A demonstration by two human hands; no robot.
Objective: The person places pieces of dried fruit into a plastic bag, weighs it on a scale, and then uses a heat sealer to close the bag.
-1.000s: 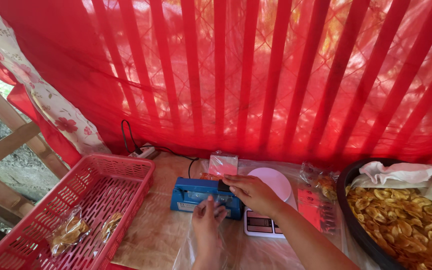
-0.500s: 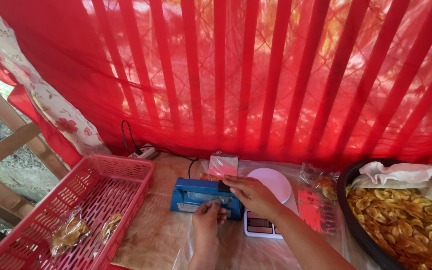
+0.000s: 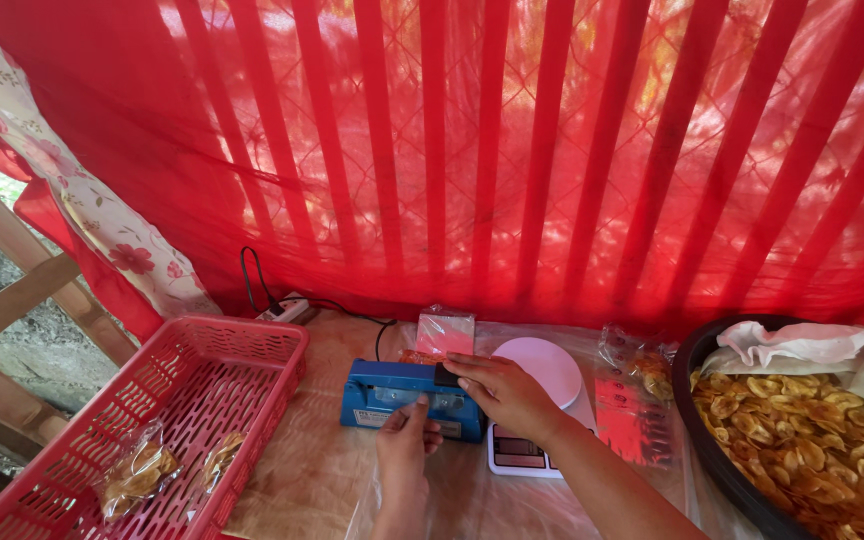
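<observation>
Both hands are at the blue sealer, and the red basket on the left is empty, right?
Not quite. The head view shows both hands, left and right, at the blue sealer, but the red basket holds two small bags of chips.

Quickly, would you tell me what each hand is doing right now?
Left hand: fingers on the front of the blue sealer, gripping nothing.
Right hand: palm down on the sealer's right end.

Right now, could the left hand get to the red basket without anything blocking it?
Probably yes. The left hand rests at the front of the blue sealer, and the red basket sits just to its left on the same table, with only bare paper covering between them.
</observation>
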